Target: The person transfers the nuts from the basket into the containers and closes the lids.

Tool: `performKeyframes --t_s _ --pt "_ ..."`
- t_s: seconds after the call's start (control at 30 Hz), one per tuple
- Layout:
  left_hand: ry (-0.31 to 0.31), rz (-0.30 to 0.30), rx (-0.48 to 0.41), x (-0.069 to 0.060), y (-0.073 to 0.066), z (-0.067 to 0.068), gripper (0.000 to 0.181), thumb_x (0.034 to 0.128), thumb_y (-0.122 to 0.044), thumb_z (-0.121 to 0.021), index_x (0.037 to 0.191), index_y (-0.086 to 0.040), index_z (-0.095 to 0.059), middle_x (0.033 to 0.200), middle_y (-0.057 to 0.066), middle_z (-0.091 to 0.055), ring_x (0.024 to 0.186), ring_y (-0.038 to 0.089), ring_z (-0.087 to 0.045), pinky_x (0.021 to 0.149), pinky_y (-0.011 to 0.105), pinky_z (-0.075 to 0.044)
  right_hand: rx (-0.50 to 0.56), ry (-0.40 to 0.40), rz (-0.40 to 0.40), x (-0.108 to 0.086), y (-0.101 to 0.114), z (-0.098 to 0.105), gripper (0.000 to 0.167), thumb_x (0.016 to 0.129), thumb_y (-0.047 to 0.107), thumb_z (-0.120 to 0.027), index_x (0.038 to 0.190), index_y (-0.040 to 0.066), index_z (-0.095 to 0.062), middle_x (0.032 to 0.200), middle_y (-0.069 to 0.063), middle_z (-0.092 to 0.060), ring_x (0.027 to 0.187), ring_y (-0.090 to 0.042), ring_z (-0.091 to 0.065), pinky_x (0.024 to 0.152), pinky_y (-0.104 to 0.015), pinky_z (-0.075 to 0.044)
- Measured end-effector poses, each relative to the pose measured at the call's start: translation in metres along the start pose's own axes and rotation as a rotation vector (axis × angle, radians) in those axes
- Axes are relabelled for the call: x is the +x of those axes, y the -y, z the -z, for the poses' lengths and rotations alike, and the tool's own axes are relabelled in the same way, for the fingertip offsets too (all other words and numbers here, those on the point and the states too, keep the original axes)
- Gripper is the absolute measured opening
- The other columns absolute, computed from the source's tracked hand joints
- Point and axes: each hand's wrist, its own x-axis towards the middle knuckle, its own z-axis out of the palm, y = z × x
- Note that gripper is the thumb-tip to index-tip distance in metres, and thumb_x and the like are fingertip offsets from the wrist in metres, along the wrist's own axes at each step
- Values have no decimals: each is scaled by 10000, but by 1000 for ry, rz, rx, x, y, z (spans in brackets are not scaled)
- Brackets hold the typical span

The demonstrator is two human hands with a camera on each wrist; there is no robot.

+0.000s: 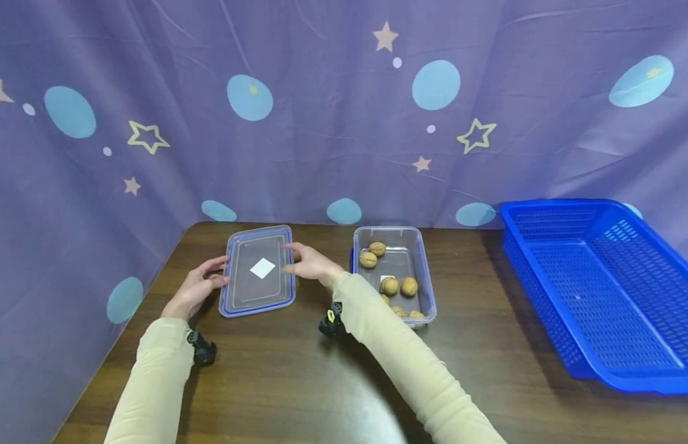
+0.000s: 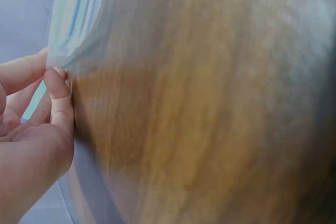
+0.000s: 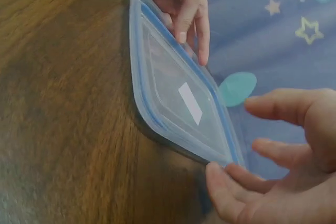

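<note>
A clear plastic lid (image 1: 249, 287) with a blue seal and a white diamond-shaped label (image 1: 262, 268) is between my hands at the left of the table. My left hand (image 1: 196, 287) pinches its left edge between thumb and fingers, as the left wrist view shows up close. On the opposite side, my right hand (image 1: 313, 264) grips the right edge. In the right wrist view, the thumb and a fingertip meet the lid's rim (image 3: 173, 137), while other fingers stand off it. Right of that hand stands a clear plastic container (image 1: 427, 277) holding several walnuts (image 1: 409, 287).
A big blue plastic basket (image 1: 577, 345) occupies the right side of the brown wooden table (image 1: 277, 382). Behind the table hangs a purple curtain (image 1: 333, 154) with stars and ovals. My right forearm (image 1: 399, 357) crosses in front of the container.
</note>
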Motion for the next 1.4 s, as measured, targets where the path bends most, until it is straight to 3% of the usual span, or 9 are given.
performKeyframes --t_s 0.17,0.37,0.53,0.67,0.87,0.93,1.0,1.1,1.4 --pt "-13 34 12 -1 -1 -1 603 904 55 -584 1450 72 -328 1317 275 -407 857 17 -553 772 112 -446 148 14 -87 3 -5 0 710 858 -6 -637 1492 33 -321 1356 -258 -427 1112 -281 -500 950 -386 -479" --pt "-13 42 -9 -3 -4 -3 611 904 56 -581 1456 66 -319 1290 247 -428 843 1 -543 776 103 -444 255 72 -120 3 -6 1 732 870 -60 -599 1504 -25 -237 1257 -261 -529 906 -174 -548 940 -367 -487" --pt "1 20 -82 -4 -3 -3 596 902 62 -583 1435 102 -319 1116 34 -538 860 -8 -544 789 106 -442 334 9 -105 2 -7 2 692 832 -109 -571 1465 -73 -295 1108 -232 -596 830 -142 -561 880 -282 -519" --pt "47 25 -217 -8 -4 1 575 914 57 -571 1448 59 -358 1059 -66 -552 915 -1 -540 786 120 -450 338 -68 -33 1 -8 2 671 798 -125 -562 1439 -54 -373 953 -156 -596 779 -160 -572 808 -254 -537" --pt "110 6 -519 -7 -9 -2 530 930 90 -542 1434 -53 -459 1084 0 -555 930 61 -589 799 175 -509 359 -210 31 -3 -6 5 593 818 -102 -624 1385 -12 -471 849 -47 -539 709 -128 -544 802 -345 -552" --pt "124 -20 -580 -6 -14 -5 532 933 101 -531 1438 -45 -448 1086 12 -570 953 77 -594 822 188 -514 400 -233 48 -6 -7 9 579 827 -118 -619 1378 -11 -477 839 -40 -529 697 -115 -545 834 -396 -551" --pt "136 -46 -614 -6 -20 -9 538 936 104 -524 1447 -32 -426 1092 22 -570 969 88 -593 833 198 -515 421 -247 61 -10 -8 14 576 824 -126 -613 1373 -8 -483 835 -31 -529 683 -101 -547 787 -341 -559" --pt "150 -84 -627 -6 -33 -15 531 937 102 -526 1444 -7 -413 1099 33 -573 986 96 -592 845 203 -515 459 -253 74 -17 -9 23 587 823 -135 -603 1381 -3 -477 842 -26 -531 673 -94 -552 751 -300 -557" --pt "168 -137 -513 -1 -71 -43 578 931 91 -546 1436 152 -272 1140 59 -548 1014 95 -587 888 202 -500 555 -247 82 -47 -14 58 671 822 -145 -593 1443 41 -420 902 -47 -527 723 -111 -557 702 -229 -513"
